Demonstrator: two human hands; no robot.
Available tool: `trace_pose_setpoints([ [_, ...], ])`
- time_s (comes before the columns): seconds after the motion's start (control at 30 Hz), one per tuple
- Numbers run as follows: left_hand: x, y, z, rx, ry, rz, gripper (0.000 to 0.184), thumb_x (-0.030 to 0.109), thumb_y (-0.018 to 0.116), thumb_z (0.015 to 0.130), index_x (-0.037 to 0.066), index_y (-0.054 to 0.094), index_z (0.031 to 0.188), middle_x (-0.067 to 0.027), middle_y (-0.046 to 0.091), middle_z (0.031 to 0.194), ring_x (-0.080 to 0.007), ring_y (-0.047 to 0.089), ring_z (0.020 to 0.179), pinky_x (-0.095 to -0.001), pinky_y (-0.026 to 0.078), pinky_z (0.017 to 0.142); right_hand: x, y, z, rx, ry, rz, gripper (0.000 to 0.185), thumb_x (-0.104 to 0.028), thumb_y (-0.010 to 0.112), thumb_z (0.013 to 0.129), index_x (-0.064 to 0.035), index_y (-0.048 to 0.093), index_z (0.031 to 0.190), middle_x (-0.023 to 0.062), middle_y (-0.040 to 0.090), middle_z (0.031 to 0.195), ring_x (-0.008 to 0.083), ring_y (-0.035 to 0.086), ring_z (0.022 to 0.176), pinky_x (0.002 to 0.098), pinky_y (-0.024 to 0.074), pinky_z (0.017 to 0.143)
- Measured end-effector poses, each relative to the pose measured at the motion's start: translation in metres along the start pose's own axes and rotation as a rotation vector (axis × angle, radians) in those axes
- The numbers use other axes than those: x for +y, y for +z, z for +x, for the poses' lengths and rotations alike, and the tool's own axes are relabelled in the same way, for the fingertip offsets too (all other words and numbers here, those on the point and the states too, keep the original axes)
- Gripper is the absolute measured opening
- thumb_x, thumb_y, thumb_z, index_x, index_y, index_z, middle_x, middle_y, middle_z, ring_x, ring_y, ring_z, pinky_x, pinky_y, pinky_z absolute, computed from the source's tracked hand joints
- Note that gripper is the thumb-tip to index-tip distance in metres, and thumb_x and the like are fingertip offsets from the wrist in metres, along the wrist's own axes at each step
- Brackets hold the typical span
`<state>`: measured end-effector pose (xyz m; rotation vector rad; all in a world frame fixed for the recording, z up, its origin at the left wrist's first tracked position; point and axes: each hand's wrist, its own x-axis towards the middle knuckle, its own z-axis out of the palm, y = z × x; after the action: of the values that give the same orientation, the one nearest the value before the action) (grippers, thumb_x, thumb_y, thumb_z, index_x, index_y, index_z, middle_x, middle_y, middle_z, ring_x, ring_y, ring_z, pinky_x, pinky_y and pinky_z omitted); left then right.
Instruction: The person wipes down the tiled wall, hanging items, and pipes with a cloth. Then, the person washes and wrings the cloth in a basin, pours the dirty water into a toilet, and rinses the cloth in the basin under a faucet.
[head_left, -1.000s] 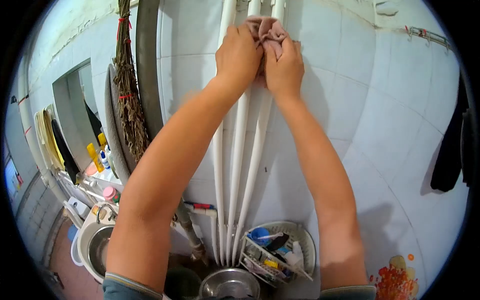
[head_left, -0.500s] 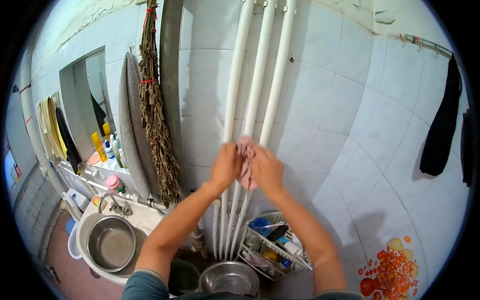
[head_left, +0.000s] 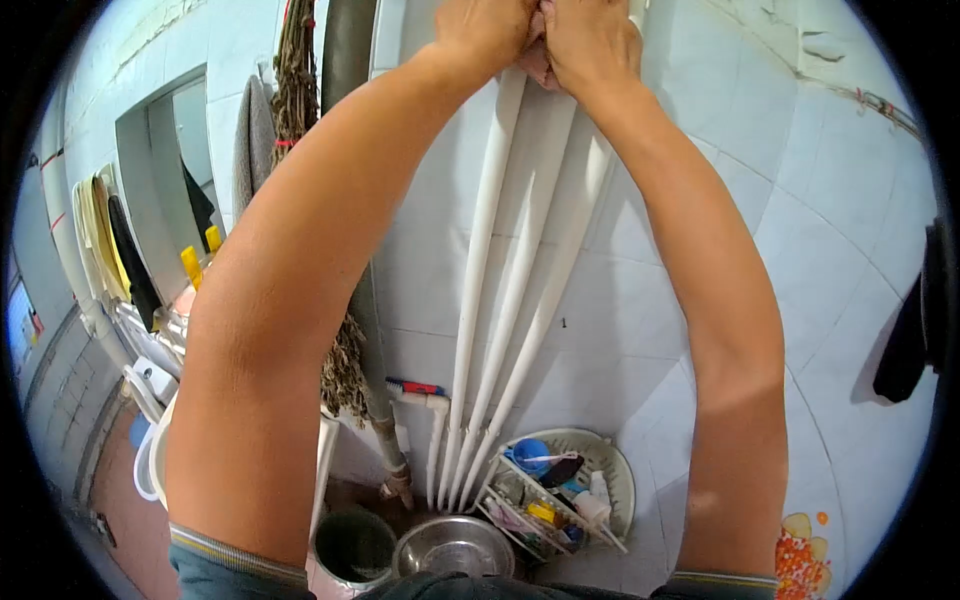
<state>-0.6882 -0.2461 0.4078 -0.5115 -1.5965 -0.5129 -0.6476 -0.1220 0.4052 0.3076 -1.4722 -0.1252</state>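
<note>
Both arms reach up to the top edge of the head view, in front of the white pipes (head_left: 488, 240). Between my hands is a crumpled pink cloth (head_left: 540, 66), of which only a small part shows. My left hand (head_left: 488, 32) grips it from the left, fingers curled in. From the other side my right hand (head_left: 592, 45) closes on the same cloth, its thumb near the left hand's fingers. The cloth lies over the pipes in view; whether it touches them I cannot tell. The frame's top edge cuts off part of both hands.
Low down stand a metal basin (head_left: 455, 548), a dark bucket (head_left: 354, 546) and a white rack (head_left: 618, 480) of toiletries. A dried plant bundle (head_left: 294, 90) and grey towel (head_left: 252, 140) hang left. Black cloth (head_left: 905, 345) hangs right. A toothbrush (head_left: 415, 387) lies on a pipe.
My hands and the pink cloth have risen from mid-frame to the top edge. The view has shifted too, and my left arm now covers the sink.
</note>
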Motion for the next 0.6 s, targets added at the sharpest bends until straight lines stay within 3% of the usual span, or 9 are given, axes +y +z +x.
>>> trace_pose_setpoints([
  [0.17,0.006,-0.002,-0.04,-0.043,-0.076,-0.071,0.035,0.036,0.051,0.095,0.002,0.056,0.101,-0.0268,0.057,0.103,-0.0446,0.062,0.088,-0.0531,0.051,0.076,-0.007,0.001,-0.032,0.024,-0.084,-0.127,0.042,-0.022,0.053,0.091,0.0051,0.054,0.123,0.0239,0.041,0.136,0.042,0.051,0.111,0.0425,0.0518,0.088],
  [0.27,0.002,0.0,-0.083,-0.073,-0.043,-0.032,0.037,0.036,0.051,0.095,0.0,0.056,0.104,-0.0261,0.057,0.102,-0.0441,0.061,0.091,-0.0496,0.05,0.077,-0.016,-0.007,-0.069,-0.103,-0.151,-0.14,0.04,-0.015,0.051,0.094,0.0034,0.049,0.129,0.0221,0.047,0.133,0.0361,0.055,0.109,0.0393,0.0543,0.085],
  [0.33,0.003,-0.003,-0.132,-0.126,-0.075,-0.006,0.027,0.028,0.059,0.09,0.005,0.054,0.102,-0.0221,0.056,0.102,-0.0431,0.06,0.083,-0.052,0.05,0.069,-0.025,-0.001,-0.117,-0.142,-0.102,0.081,0.021,-0.017,0.061,0.084,-0.0008,0.062,0.096,0.0145,0.054,0.119,0.0344,0.056,0.101,0.0417,0.0534,0.075],
  [0.4,0.005,-0.006,-0.189,-0.172,-0.107,-0.014,0.029,0.031,0.059,0.09,0.004,0.052,0.099,-0.0203,0.055,0.098,-0.0408,0.061,0.081,-0.0505,0.051,0.065,-0.041,-0.002,-0.17,-0.062,-0.118,0.128,0.027,-0.013,0.059,0.08,-0.0013,0.059,0.104,0.0121,0.055,0.121,0.0302,0.056,0.097,0.0402,0.0524,0.07],
  [0.53,0.01,-0.013,-0.302,-0.384,-0.282,-0.047,0.03,0.03,0.061,0.089,0.005,0.048,0.098,-0.0182,0.052,0.094,-0.0383,0.061,0.078,-0.0498,0.05,0.061,-0.082,-0.025,-0.276,-0.197,-0.087,0.07,0.018,-0.014,0.059,0.078,-0.0039,0.062,0.092,0.0093,0.052,0.136,0.0247,0.055,0.092,0.0347,0.048,0.066],
  [0.6,0.011,-0.014,-0.357,-0.468,-0.374,-0.079,0.028,0.028,0.062,0.088,0.006,0.047,0.097,-0.0179,0.053,0.093,-0.0391,0.061,0.076,-0.05,0.049,0.061,-0.101,-0.036,-0.325,-0.266,-0.056,0.103,0.017,-0.013,0.059,0.078,-0.0044,0.062,0.092,0.0073,0.053,0.136,0.0243,0.054,0.09,0.0339,0.0463,0.067],
])
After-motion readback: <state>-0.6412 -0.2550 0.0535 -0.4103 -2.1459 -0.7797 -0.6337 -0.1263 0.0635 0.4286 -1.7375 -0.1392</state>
